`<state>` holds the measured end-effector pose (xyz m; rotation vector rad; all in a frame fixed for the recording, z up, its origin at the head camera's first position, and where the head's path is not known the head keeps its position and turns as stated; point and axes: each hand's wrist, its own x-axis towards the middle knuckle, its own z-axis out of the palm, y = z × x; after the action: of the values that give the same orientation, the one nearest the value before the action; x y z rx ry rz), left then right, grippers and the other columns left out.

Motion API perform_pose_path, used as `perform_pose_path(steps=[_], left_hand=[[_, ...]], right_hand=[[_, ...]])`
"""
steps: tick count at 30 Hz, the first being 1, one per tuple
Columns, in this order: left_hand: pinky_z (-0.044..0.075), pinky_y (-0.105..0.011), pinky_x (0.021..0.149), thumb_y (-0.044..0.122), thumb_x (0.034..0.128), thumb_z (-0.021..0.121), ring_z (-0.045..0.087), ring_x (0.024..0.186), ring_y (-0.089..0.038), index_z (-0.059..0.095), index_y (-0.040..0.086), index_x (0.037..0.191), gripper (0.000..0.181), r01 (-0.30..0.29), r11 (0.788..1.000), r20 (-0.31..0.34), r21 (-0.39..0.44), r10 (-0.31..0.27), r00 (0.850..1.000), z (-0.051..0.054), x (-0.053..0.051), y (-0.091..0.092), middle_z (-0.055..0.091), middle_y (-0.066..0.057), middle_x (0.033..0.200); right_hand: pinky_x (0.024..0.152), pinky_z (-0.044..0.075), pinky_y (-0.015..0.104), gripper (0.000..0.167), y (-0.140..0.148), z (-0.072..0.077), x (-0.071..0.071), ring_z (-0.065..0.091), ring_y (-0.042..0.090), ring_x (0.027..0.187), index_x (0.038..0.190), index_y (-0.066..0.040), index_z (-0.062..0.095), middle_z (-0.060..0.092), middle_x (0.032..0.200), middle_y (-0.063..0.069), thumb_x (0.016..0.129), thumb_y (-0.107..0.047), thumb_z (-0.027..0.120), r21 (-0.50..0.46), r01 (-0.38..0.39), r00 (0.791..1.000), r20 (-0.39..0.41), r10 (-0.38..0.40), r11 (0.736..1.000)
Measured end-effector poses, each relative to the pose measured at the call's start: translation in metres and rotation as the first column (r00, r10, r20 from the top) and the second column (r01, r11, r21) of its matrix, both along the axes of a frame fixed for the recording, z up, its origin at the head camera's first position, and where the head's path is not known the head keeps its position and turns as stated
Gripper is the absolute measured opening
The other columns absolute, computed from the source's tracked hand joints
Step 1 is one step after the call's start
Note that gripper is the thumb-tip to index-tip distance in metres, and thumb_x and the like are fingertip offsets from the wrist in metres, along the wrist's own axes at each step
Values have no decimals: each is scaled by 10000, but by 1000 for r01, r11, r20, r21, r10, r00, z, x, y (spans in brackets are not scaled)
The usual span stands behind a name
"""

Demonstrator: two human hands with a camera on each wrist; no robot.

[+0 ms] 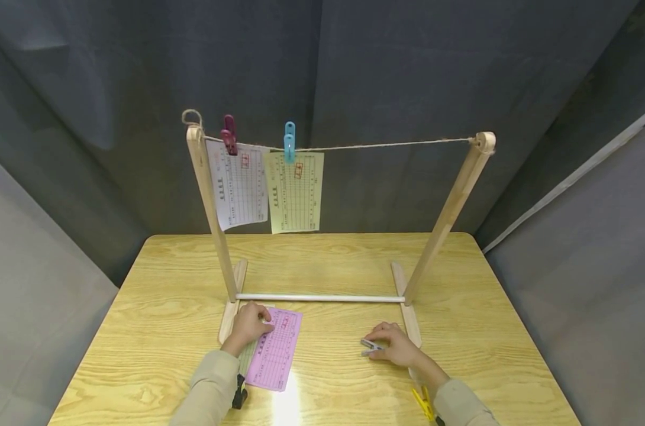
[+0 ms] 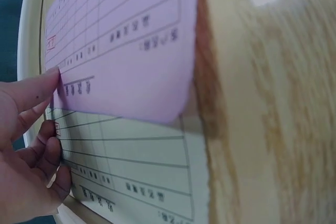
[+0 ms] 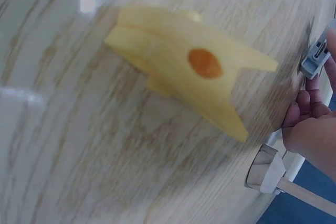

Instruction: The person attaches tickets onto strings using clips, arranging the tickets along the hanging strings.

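My left hand (image 1: 250, 325) pinches the edge of a pink printed form (image 1: 277, 355) between thumb and finger. This form partly covers a pale green form (image 2: 142, 156) lying on the table. Toward the right, my right hand (image 1: 398, 345) holds a grey clothespin (image 1: 373, 348) just above the tabletop; in the right wrist view, the clothespin (image 3: 313, 61) sits at the fingertips. A yellow clothespin (image 1: 423, 403) lies by the right forearm. From the string (image 1: 381, 145) hang a white form (image 1: 242, 195) under a dark red clothespin (image 1: 229, 137) and a yellow-green form (image 1: 294, 201) under a blue clothespin (image 1: 289, 143).
The string runs between two wooden posts (image 1: 212, 207), joined low down by a white rod (image 1: 322, 298). Wooden feet (image 1: 399, 275) stand on the wood-grain table (image 1: 333, 260). Dark curtains (image 1: 386, 71) hang behind it.
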<state>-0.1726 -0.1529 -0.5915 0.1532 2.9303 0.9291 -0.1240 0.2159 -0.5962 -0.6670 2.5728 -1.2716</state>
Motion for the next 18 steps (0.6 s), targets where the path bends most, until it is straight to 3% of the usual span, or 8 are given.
perform_pose_path(steps=[4, 6, 18], left_hand=[[435, -367, 672, 172, 641, 810, 526, 774, -187, 646, 79, 1029, 431, 13, 1000, 16, -13, -13, 1000, -1, -2, -1, 567, -43, 845], [437, -369, 669, 174, 646, 809, 526, 780, -193, 638, 80, 1064, 461, 22, 1000, 11, -15, -21, 1000, -1, -3, -1, 565, -49, 859], [408, -346, 663, 153, 632, 802, 472, 715, -151, 635, 122, 786, 230, 38, 999, -59, 2, -38, 998, -3, 0, -2, 511, -10, 771]], right_hand=[[725, 298, 315, 299, 1, 0, -1, 445, 278, 883, 996, -17, 662, 597, 944, 107, 729, -122, 747, -38, 20, 1000, 7, -20, 999], [734, 313, 320, 301, 1, 1, -2, 460, 285, 880, 994, -5, 658, 606, 938, 116, 727, -111, 747, -55, 25, 1000, 0, -25, 998], [780, 313, 349, 312, 1, 0, -2, 454, 236, 907, 1000, -35, 665, 624, 954, 69, 728, -164, 746, -45, 44, 999, 17, -43, 998]])
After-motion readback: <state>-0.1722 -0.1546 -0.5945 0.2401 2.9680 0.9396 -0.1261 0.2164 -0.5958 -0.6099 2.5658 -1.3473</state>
